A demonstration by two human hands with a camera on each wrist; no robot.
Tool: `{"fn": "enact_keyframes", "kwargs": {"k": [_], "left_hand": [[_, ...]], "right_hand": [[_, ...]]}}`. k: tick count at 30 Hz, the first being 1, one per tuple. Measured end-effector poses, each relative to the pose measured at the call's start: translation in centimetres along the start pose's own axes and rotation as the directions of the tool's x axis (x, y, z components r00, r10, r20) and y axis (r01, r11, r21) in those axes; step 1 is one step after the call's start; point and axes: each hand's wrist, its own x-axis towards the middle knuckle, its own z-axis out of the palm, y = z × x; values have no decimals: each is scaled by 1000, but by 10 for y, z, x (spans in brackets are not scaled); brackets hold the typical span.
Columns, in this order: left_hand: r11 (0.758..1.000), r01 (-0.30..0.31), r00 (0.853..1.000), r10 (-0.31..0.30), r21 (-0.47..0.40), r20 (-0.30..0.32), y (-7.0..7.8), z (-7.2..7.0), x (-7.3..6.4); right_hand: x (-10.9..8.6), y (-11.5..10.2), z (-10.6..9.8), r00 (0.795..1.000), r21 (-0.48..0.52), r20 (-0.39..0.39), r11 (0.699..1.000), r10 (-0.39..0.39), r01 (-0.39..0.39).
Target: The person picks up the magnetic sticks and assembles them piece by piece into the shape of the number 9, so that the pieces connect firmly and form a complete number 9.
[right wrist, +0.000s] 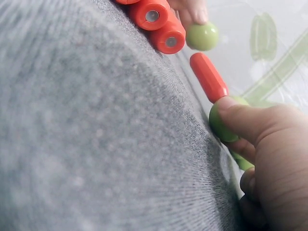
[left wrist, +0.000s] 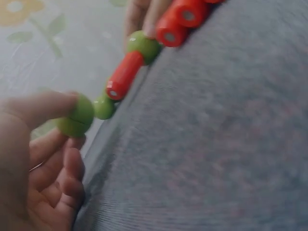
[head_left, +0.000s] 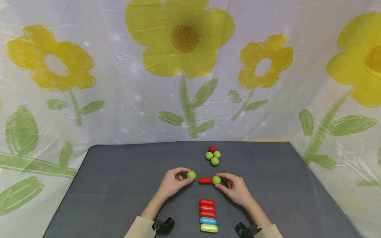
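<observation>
My left hand (head_left: 173,182) pinches a green ball (head_left: 191,175) between thumb and fingertips, just left of a red rod (head_left: 205,180). A gap parts that ball from the rod's near end. At the rod's right end, a second green ball (head_left: 216,180) touches it, pinched by my right hand (head_left: 236,188). The right wrist view shows the thumb over this green ball (right wrist: 222,122), with the red rod (right wrist: 208,77) reaching out from it. Round grey metal discs (right wrist: 152,16) show in the ends of other red rods.
Behind the hands sit a dark red ball (head_left: 212,148) and several green balls (head_left: 214,161), clustered. Nearer the front, red rods (head_left: 206,208), a blue rod (head_left: 207,220) and a yellow-green rod (head_left: 209,228) lie in a column. A flowered cloth (head_left: 134,109) hangs behind the grey tabletop (head_left: 119,198).
</observation>
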Motion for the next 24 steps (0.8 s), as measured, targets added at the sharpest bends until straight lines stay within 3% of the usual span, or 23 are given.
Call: {"fn": "enact_keyframes", "kwargs": {"k": [10, 17, 24], "left_hand": [[996, -44, 996, 38, 73, 80, -6, 4, -1], [993, -82, 995, 76, 88, 70, -4, 6, 0], [991, -73, 995, 64, 116, 78, -3, 4, -3]], "right_hand": [[1, 0, -3, 1000, -7, 11, 1000, 21, -21], [1, -1, -5, 1000, -13, -20, 1000, -16, 15], [1, -1, -3, 1000, -7, -11, 1000, -20, 20]]}}
